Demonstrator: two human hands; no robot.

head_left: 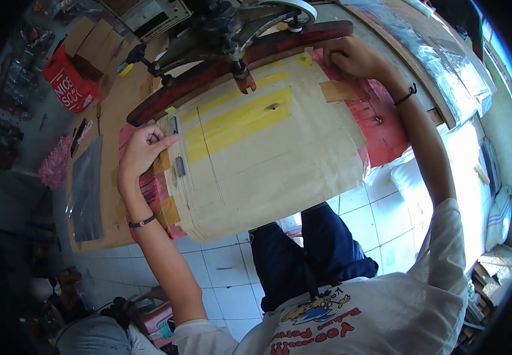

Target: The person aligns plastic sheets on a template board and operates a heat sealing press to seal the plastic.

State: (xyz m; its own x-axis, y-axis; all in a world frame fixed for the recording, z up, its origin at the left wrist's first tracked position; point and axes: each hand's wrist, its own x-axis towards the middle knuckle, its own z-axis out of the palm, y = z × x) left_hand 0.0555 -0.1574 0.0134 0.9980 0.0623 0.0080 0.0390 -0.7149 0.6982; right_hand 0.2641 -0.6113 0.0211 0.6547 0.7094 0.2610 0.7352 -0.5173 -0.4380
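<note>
My left hand (144, 149) rests at the left edge of a tan sheet-covered board (256, 160), fingers curled in and thumb against the edge. My right hand (355, 58) is closed at the far right corner, by the end of a long red bar (179, 97). What either hand grips, if anything, is hidden. Yellow tape strips (238, 121) and pencil lines mark the sheet. Two small grey pieces lie along its left side near my left thumb. Red sheeting (380, 127) with brown tape shows beyond the board's right edge.
A machine head with a red forked tip (244, 81) hangs over the board's far edge. At left are a cardboard box (93, 44), a red bag (69, 83), a grey sheet (86, 192) and pink shredded material (56, 163). Clear plastic (421, 47) covers the surface at right.
</note>
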